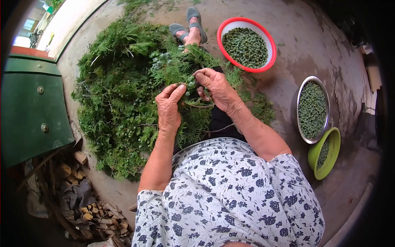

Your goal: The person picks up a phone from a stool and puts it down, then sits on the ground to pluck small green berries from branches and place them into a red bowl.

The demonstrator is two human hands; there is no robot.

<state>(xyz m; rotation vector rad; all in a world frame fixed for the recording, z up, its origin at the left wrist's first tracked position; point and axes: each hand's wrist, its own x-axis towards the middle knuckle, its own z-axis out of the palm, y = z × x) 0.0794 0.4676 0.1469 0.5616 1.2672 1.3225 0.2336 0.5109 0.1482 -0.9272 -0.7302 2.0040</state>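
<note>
My left hand (168,107) pinches a leafy evergreen sprig (175,74) between thumb and fingertips, above my lap. Close beside it, my right hand (217,88) has its fingers curled in at the same sprig; what lies between these fingertips is too small to make out. Pale blue-green seed cones (162,61) cluster on the foliage just beyond my hands. A large heap of cut evergreen branches (119,99) spreads on the ground to the left and partly over my legs. Thin bare twigs show below my right hand.
A red-rimmed white basin (272,53) full of green cones stands ahead on the right. Further right are a steel bowl (328,101) and a green plastic bowl (335,154), both holding cones. Split firewood (103,220) lies at lower left, below a green metal panel (33,107).
</note>
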